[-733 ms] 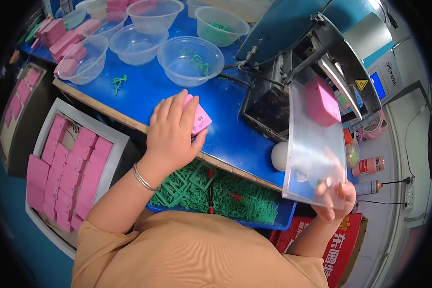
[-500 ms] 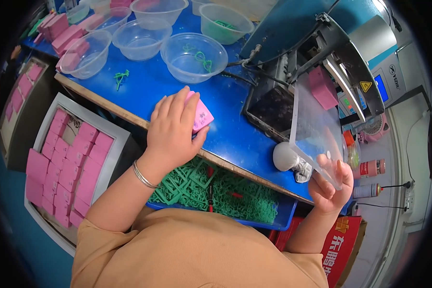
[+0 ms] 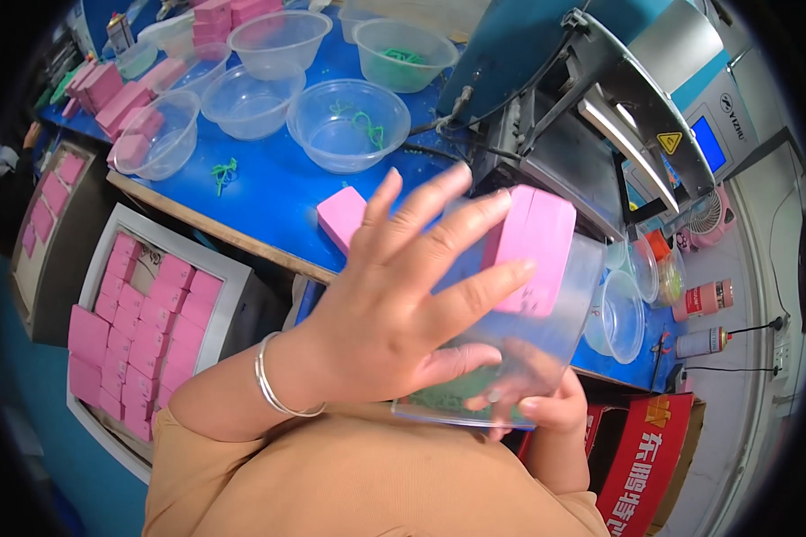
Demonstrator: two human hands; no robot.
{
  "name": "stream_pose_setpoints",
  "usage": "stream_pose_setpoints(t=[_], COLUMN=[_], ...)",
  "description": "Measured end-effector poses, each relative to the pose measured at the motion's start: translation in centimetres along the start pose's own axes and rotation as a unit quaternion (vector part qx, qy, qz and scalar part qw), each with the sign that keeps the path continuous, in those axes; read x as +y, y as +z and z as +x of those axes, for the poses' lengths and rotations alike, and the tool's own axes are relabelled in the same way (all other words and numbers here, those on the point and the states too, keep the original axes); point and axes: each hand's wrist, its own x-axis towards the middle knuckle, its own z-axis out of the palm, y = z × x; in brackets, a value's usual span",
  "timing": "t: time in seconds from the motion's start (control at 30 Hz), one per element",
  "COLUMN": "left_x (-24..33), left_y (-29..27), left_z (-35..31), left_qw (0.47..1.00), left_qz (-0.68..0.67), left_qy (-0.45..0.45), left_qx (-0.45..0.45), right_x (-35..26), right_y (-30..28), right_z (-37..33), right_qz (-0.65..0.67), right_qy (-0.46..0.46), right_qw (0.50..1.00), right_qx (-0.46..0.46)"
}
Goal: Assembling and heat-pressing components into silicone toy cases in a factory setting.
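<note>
My left hand (image 3: 412,286) is raised with its fingers spread, over the left side of a clear flat plate (image 3: 575,295). A pink block (image 3: 537,246) lies on that plate. My left fingertips are at the block's left side; I cannot tell whether they touch it. My right hand (image 3: 551,410) grips the plate's near edge, some fingers showing through it from beneath. Beyond my left hand, a second pink block (image 3: 340,217) stands on the blue table (image 3: 264,192), partly hidden by the hand.
Clear plastic bowls (image 3: 349,134) stand along the table, a few with green pieces inside. A press machine (image 3: 591,134) with a raised lid is at the far right. To the left, a tray (image 3: 228,327) holds many pink blocks. A red carton (image 3: 645,461) sits lower right.
My left hand has let go of the pink block on the table and moved right. My right hand has brought the plate, with a pink block on it, from beside the machine toward my body.
</note>
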Motion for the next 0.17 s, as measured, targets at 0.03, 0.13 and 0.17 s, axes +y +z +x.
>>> stream_pose_setpoints(t=[0.03, 0.13, 0.17], left_x=[-0.3, -0.5, -0.2], left_y=[0.7, 1.2, 1.1], left_z=[-0.2, -1.1, -1.7], left_qw=[1.0, 0.996, 0.992], left_qz=[-0.011, -0.022, -0.016], left_qy=[0.016, 0.085, 0.122], left_qx=[0.003, 0.027, 0.025], right_x=[0.0, 0.6, 0.9], right_y=[0.7, 1.3, 0.0], right_z=[0.3, 0.9, 0.8], right_qz=[-0.057, -0.133, -0.175], right_qy=[0.038, 0.029, 0.035], right_qw=[0.997, 0.989, 0.984], right_qx=[0.03, 0.066, 0.002])
